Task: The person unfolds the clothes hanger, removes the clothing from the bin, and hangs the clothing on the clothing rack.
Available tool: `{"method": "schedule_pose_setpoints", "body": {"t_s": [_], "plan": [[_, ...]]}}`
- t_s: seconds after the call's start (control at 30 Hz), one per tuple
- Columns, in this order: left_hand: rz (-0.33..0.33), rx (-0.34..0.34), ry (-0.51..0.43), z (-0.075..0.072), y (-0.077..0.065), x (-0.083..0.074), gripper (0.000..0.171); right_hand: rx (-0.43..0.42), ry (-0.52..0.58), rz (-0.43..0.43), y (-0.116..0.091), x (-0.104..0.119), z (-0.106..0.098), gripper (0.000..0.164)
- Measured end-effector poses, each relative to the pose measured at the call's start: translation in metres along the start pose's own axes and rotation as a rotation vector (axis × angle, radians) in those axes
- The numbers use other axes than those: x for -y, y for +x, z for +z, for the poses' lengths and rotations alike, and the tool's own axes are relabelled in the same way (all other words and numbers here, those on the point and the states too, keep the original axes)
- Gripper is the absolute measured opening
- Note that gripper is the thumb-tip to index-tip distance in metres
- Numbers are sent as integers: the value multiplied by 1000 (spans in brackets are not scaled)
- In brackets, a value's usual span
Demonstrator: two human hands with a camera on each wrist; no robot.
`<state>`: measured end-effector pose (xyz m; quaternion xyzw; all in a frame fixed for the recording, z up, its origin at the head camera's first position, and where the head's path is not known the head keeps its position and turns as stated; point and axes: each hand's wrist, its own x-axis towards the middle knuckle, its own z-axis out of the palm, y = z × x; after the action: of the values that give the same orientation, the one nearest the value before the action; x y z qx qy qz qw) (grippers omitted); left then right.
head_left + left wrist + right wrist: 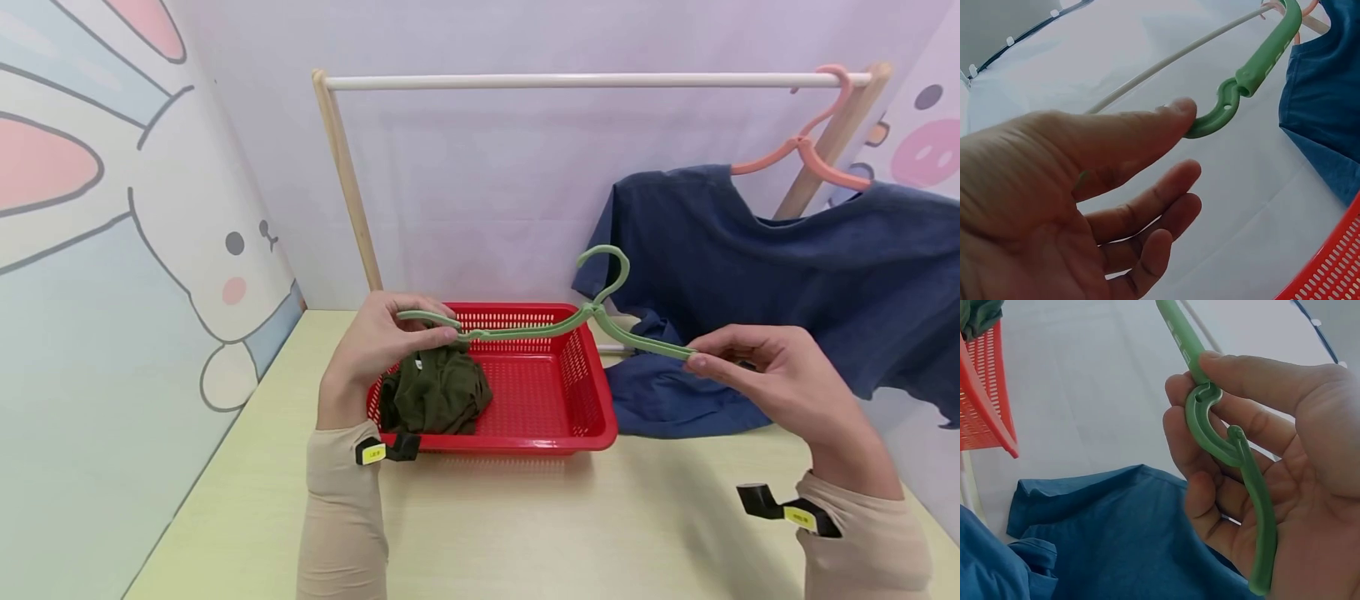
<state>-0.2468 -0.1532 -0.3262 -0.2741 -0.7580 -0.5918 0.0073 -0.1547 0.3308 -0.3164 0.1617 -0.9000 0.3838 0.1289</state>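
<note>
A green plastic hanger (556, 327) with jointed arms is stretched between both hands, its hook pointing up. My left hand (378, 337) pinches the end of one arm between thumb and fingers; a small curved end piece shows above that thumb. At the other arm's end, my right hand (780, 375) holds the hanger with thumb and fingers. In the right wrist view the folding end piece of the hanger (1210, 434) lies across the palm. Beneath the left hand, a dark green garment (438, 392) lies bunched in the left part of a red basket (525, 444).
Behind the basket stands a wooden rack with a white rail (562, 82). A navy blue shirt (697, 242) hangs at the right on a pink hanger (810, 150), its lower part resting on the table (510, 525). A wall with cartoon drawings (180, 208) borders the left side.
</note>
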Motion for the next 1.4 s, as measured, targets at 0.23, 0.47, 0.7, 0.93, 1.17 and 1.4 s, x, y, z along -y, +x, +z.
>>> {"method": "schedule_pose_setpoints", "body": {"t_s": [0.23,0.47,0.7,0.93,1.17,1.4], "plan": [[-48,11,31,2,1,0,11,-11,2,8,-1,0,-1,19],[-63,25,139,8,4,0,10,-29,14,41,0,2,-1,18],[-58,30,215,21,9,-2,5,-65,11,128,0,8,0,17],[-70,-3,289,27,12,-2,7,-76,22,150,2,8,0,17],[-80,-45,291,32,14,-3,4,-62,19,114,3,4,1,16],[-78,-49,265,35,17,-1,8,-11,-31,89,4,-1,0,17]]}}
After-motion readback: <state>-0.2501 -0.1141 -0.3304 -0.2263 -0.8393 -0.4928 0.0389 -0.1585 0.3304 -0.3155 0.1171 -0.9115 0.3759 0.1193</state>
